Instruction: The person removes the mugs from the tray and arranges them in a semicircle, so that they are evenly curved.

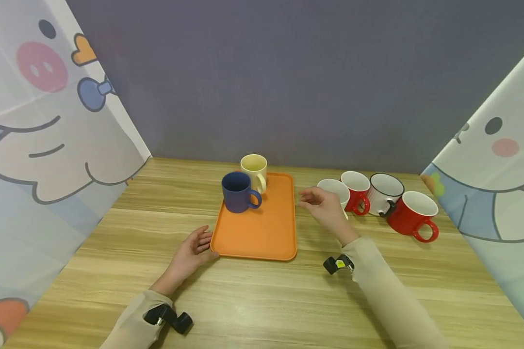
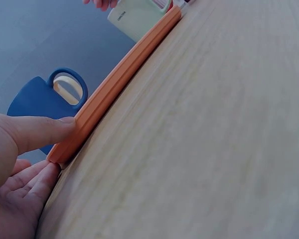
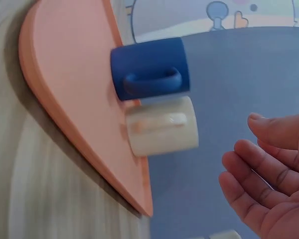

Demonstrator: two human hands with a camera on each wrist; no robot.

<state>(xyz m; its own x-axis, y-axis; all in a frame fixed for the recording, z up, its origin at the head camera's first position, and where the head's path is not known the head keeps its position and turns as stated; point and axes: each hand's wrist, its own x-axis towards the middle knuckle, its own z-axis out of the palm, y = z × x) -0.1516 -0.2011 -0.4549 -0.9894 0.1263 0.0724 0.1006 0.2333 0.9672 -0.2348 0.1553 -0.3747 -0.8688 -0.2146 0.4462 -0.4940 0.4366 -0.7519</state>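
An orange tray (image 1: 255, 237) lies on the table. On its left side stands a dark blue mug (image 1: 237, 196), and behind it a pale yellow mug (image 1: 254, 167). My left hand (image 1: 191, 254) is at the tray's near left corner. In the left wrist view, its thumb (image 2: 45, 130) lies against the tray's front wall and its fingertips touch the corner, holding it between them. Right of the tray, my right hand (image 1: 325, 208) hovers with fingers loosely bent and nothing in them. It partly covers a pale mug (image 1: 335, 186).
A small red mug (image 1: 355, 186), a white mug with a black rim and handle (image 1: 383, 194) and a larger red mug (image 1: 410, 215) stand in a row on the right. A grey panel (image 1: 288, 82) closes off the back. Cartoon-printed sheets (image 1: 52, 140) flank both sides.
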